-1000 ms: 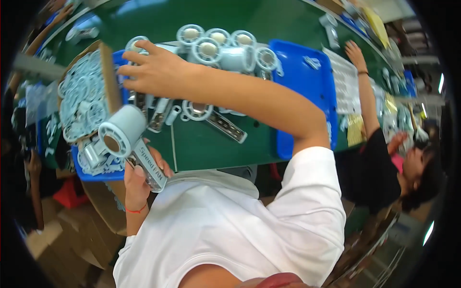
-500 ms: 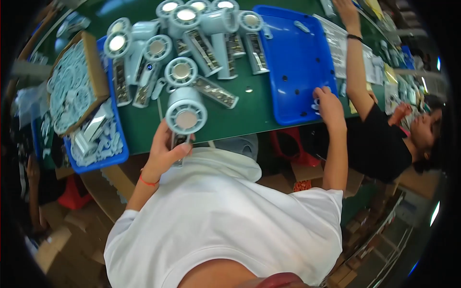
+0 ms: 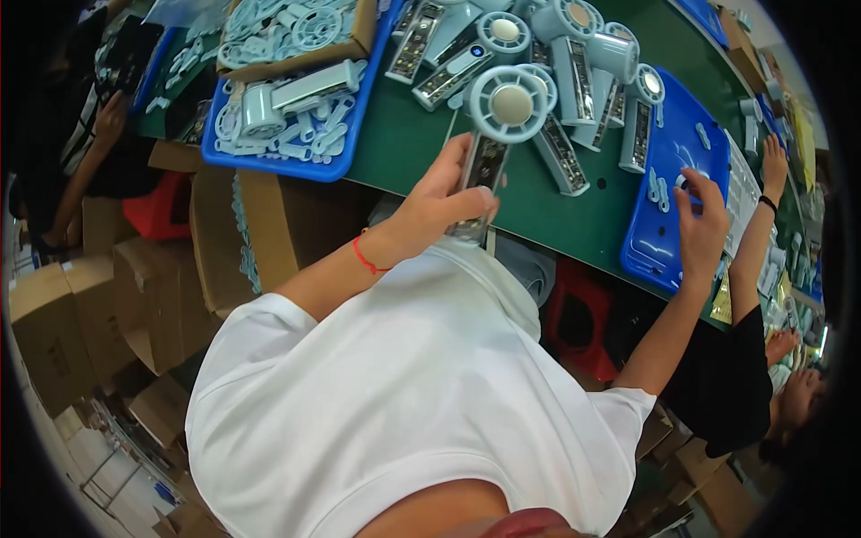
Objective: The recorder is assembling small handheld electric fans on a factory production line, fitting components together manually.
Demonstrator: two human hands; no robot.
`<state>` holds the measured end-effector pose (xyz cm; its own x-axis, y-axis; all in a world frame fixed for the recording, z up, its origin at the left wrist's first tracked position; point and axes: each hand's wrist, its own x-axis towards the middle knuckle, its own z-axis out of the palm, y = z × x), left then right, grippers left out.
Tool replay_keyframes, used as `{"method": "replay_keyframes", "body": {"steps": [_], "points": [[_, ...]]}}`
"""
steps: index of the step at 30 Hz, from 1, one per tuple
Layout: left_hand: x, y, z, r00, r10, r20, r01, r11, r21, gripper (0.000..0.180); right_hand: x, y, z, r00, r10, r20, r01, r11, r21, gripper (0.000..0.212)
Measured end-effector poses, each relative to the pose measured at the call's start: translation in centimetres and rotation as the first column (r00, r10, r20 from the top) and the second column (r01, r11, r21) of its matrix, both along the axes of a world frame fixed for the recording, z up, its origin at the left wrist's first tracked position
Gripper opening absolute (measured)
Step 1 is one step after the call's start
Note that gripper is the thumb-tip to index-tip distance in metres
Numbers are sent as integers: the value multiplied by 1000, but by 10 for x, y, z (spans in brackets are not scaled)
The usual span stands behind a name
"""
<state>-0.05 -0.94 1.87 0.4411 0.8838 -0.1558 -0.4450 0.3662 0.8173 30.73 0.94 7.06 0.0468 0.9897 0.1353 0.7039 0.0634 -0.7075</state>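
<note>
left hand (image 3: 439,202) grips handheld fan (image 3: 498,121) by its handle, long axis upright, head up | right hand (image 3: 700,224) spread open on blue tray (image 3: 668,202), right of frame, touching small parts

Left hand (image 3: 439,202) raised in front of the chest, fingers curled in a grip, thumb extended upward; a red cord circles the wrist. Right arm stretched forward and outward, elbow nearly straight. Right hand (image 3: 700,229) spread, fingertips pointing away, apparently pressing down, though contact is unclear.

Bright, even light; sharp centre, strong fisheye bending, black rim.
</note>
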Motion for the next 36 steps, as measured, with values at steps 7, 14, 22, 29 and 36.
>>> {"method": "replay_keyframes", "body": {"steps": [7,14,22,29,36], "points": [[3,2,3,997,62,-46,-56,991,121,91,-122,-25,-8,640,87,-764,-215,974,-69,26],[-8,-4,-8,868,192,-458,30,900,435,90,-157,-29,-33,692,-50,-720,-75,987,-141,26],[-5,-5,-14,797,324,-509,-14,853,521,81,-164,-29,-40,657,-115,-745,-51,979,-196,25],[-2,-8,-13,687,414,-597,-41,842,538,70,-164,-25,-44,628,-127,-767,-101,965,-243,22],[-3,-8,-8,718,337,-609,-32,890,455,64,-157,-21,-44,657,-154,-738,-185,916,-356,24]]}}
